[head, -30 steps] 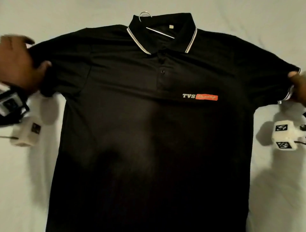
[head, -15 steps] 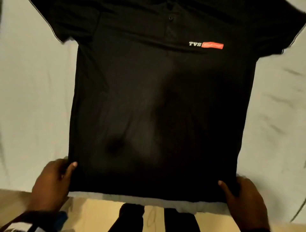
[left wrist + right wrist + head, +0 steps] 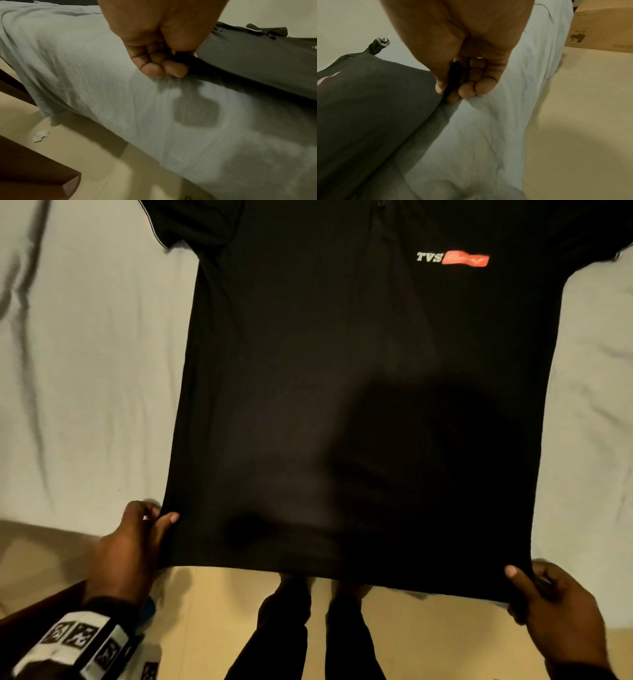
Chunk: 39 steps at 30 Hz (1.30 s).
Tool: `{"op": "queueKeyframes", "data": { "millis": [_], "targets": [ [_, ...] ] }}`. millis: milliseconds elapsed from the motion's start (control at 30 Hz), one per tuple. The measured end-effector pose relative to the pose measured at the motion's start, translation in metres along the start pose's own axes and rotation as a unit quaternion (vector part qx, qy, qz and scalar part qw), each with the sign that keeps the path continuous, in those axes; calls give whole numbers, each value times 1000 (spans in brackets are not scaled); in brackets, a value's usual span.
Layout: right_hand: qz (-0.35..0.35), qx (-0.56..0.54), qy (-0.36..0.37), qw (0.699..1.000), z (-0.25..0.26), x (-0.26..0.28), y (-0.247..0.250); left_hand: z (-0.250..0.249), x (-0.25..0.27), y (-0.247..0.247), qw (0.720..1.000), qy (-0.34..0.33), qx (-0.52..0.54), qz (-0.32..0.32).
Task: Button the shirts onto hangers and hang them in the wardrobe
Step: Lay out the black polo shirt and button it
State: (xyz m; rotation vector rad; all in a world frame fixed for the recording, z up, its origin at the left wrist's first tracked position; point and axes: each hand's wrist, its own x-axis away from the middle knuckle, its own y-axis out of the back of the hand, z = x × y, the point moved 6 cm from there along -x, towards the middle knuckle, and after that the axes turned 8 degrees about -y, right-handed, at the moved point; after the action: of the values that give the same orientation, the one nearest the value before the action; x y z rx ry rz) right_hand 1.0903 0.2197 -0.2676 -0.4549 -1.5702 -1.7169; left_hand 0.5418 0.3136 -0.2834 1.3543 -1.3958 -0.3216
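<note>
A black polo shirt (image 3: 359, 405) with a white and red chest logo (image 3: 452, 259) lies front up on a pale bed sheet (image 3: 85, 371). Its collar and the hanger are out of the head view. My left hand (image 3: 137, 539) pinches the shirt's bottom left hem corner, thumb on top. My right hand (image 3: 551, 607) pinches the bottom right hem corner the same way. The left wrist view shows my left hand (image 3: 163, 63) curled on the dark hem (image 3: 257, 60). In the right wrist view my right hand (image 3: 460, 81) clamps the black fabric edge (image 3: 452, 78) between thumb and fingers.
The bed's near edge runs along the tan floor (image 3: 212, 611), where my dark trouser legs (image 3: 284, 628) stand. A dark wooden furniture piece (image 3: 30, 169) sits left on the floor with a white scrap (image 3: 40, 135) near it. A cardboard box (image 3: 604, 27) stands at the right.
Both hands left the sleeves a second ago, went down to the hem corners and gripped them. Since then the hem has come toward me, past the bed's edge.
</note>
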Motion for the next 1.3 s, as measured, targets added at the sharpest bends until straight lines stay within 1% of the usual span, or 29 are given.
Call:
{"op": "queueKeyframes", "data": {
  "millis": [100,200,300,400,467,500,533,567,600,633,667,700,733,767,800,833,867,900,933,967,1000,1067,1100,1133,1200,1300],
  "targets": [
    [-27,25,17,999,-5,-1,1,-3,5,-1,1000,0,6,-11],
    [-46,33,10,998,-15,4,5,-6,11,3,1000,-1,-4,0],
    [-50,37,11,998,-25,5,2,-2,16,3,1000,2,-15,10],
    [-53,67,21,996,-35,1,-6,-1,20,-1,998,-4,-55,11],
    [-44,104,9,994,-36,0,-7,2,16,0,997,-10,-78,11],
    [-35,124,2,992,-35,1,-6,10,14,2,996,0,-93,15],
    [-37,147,3,988,-32,3,-3,16,13,5,990,-3,-138,27],
    [-62,172,28,983,-25,6,2,13,11,11,974,-27,-222,26],
    [-107,201,70,971,-12,13,5,3,10,15,956,-61,-287,-1],
    [-157,227,124,953,4,25,3,-18,12,13,944,-121,-305,-34],
    [-187,253,182,931,21,39,-8,-44,20,3,946,-177,-265,-55],
    [-189,274,231,914,37,51,-27,-77,29,-8,947,-234,-211,-69],
    [-168,287,273,903,54,63,-52,-112,37,-22,938,-290,-176,-69],
    [-138,298,313,891,68,71,-80,-135,42,-43,927,-330,-172,-52],
    [-115,317,350,874,79,77,-109,-149,44,-64,913,-359,-191,-26],
    [-98,338,380,855,88,80,-134,-153,39,-80,903,-371,-219,-6],
    [-87,357,408,836,93,79,-153,-149,29,-90,899,-364,-243,13],
    [-79,370,421,824,94,73,-162,-141,16,-94,901,-348,-259,19],
    [-81,374,425,820,90,64,-163,-130,5,-93,904,-330,-271,18],
    [-86,369,415,827,81,51,-157,-115,-5,-91,908,-312,-281,16],
    [-101,357,393,842,69,37,-144,-100,-11,-87,913,-294,-283,14],
    [-144,316,315,884,45,12,-108,-69,-17,-72,931,-246,-270,-9],
    [-155,301,272,901,34,4,-92,-59,-18,-64,943,-215,-254,-17],
    [-153,296,243,911,27,-1,-83,-52,-17,-60,952,-185,-244,-17],
    [-128,300,224,918,26,-2,-80,-46,-15,-56,956,-160,-244,-6],
    [-113,307,214,921,42,9,-80,-56,-14,-52,953,-156,-258,25]
  ]
}}
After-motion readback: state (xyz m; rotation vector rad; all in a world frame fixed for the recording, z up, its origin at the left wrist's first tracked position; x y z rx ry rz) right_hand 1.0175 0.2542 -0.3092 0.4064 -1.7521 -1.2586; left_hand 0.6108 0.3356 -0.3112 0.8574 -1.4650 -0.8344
